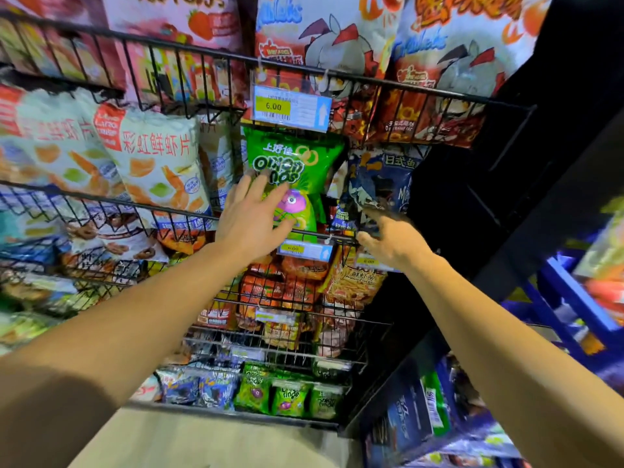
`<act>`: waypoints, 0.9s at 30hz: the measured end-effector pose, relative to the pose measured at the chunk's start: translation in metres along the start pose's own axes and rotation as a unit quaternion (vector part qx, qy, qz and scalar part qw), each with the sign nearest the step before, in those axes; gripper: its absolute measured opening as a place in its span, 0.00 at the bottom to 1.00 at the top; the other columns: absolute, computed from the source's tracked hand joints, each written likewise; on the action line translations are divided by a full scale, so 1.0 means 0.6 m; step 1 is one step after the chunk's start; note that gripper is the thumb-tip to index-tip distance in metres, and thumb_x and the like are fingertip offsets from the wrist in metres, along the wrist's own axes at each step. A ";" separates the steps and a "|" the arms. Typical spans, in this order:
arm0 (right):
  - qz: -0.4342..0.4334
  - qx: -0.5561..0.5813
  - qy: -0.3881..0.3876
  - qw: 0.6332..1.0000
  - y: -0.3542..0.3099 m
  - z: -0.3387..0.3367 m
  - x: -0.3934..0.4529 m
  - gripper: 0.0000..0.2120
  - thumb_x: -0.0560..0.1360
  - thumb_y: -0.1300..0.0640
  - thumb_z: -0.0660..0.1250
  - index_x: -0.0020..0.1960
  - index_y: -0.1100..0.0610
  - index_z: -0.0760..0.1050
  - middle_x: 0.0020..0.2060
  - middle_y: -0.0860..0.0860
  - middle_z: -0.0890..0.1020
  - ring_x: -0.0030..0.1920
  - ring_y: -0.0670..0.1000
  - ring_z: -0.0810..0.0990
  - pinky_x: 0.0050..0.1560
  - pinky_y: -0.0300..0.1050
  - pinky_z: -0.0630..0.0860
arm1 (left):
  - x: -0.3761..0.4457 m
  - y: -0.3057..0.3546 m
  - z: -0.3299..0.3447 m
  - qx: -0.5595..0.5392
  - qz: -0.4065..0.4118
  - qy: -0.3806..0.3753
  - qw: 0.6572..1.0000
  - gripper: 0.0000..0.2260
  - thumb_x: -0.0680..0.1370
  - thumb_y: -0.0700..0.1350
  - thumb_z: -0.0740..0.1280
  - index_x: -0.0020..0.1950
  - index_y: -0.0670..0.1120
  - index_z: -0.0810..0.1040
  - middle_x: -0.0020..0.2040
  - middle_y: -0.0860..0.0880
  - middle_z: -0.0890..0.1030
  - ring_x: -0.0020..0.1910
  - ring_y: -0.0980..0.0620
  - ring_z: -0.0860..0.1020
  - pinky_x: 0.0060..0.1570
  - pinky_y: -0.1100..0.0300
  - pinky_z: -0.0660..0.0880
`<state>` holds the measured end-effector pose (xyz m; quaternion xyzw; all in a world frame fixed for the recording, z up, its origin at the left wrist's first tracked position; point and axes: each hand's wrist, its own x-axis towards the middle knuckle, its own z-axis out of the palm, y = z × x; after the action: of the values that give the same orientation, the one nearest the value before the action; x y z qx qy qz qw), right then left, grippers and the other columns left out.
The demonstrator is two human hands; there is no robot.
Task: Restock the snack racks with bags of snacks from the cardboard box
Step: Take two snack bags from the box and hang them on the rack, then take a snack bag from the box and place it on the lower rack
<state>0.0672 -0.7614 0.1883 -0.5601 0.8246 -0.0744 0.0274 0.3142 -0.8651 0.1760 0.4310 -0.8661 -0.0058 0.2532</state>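
We face the wire snack rack [341,236], where the green onion-ring bag [297,163] stands in the middle basket beside the dark blue bag [378,184]; the cardboard box is out of view. Our left hand [251,221] lies flat against the green bag with fingers spread and straight, so a hard push could tip it backward. Our right hand [388,239] seems to pinch the blue bag's lower edge, though blur hides its fingers, and a loose hold could drop the bag behind the rail.
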 end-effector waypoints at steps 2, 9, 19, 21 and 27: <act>-0.040 -0.014 0.061 0.997 -0.001 0.008 -0.056 0.31 0.79 0.40 0.63 0.76 0.57 0.65 0.67 0.58 0.76 0.65 0.62 0.75 0.63 0.54 0.74 | -0.028 0.011 -0.009 -0.011 0.008 -0.020 1.000 0.29 0.79 0.58 0.64 0.79 0.54 0.62 0.81 0.45 0.56 0.80 0.42 0.50 0.77 0.41 0.53; -0.083 -0.038 0.091 0.992 0.005 0.068 -0.275 0.29 0.76 0.42 0.66 0.68 0.60 0.72 0.60 0.56 0.79 0.62 0.61 0.76 0.63 0.58 0.73 | -0.178 0.087 -0.009 -0.011 0.093 -0.129 0.987 0.30 0.80 0.59 0.62 0.80 0.53 0.59 0.81 0.48 0.56 0.79 0.46 0.53 0.77 0.47 0.54; -0.006 -0.024 -0.032 0.999 0.036 0.214 -0.655 0.35 0.67 0.40 0.58 0.66 0.61 0.75 0.58 0.59 0.80 0.58 0.65 0.78 0.58 0.61 0.76 | -0.518 0.189 0.021 -0.071 0.151 -0.259 0.951 0.31 0.80 0.58 0.63 0.80 0.54 0.58 0.81 0.49 0.58 0.80 0.46 0.52 0.77 0.49 0.52; 0.018 -0.017 -0.043 0.999 0.049 0.229 -0.733 0.32 0.67 0.41 0.60 0.63 0.61 0.77 0.55 0.59 0.81 0.55 0.66 0.79 0.55 0.60 0.78 | -0.576 0.219 0.031 -0.071 0.171 -0.288 0.939 0.31 0.80 0.59 0.62 0.80 0.55 0.57 0.81 0.50 0.57 0.80 0.45 0.52 0.76 0.50 0.52; 0.107 0.012 -0.059 0.992 0.123 0.263 -0.938 0.32 0.70 0.39 0.59 0.62 0.62 0.78 0.55 0.61 0.82 0.55 0.67 0.80 0.55 0.62 0.79 | -0.714 0.322 0.067 -0.086 0.237 -0.368 0.895 0.32 0.80 0.59 0.62 0.81 0.55 0.55 0.81 0.50 0.54 0.80 0.47 0.50 0.77 0.50 0.49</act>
<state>0.2287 -0.2274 -0.0003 -0.4717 0.8757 -0.0479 0.0910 0.3669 -0.4307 -0.0008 0.1568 -0.9700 -0.1781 -0.0533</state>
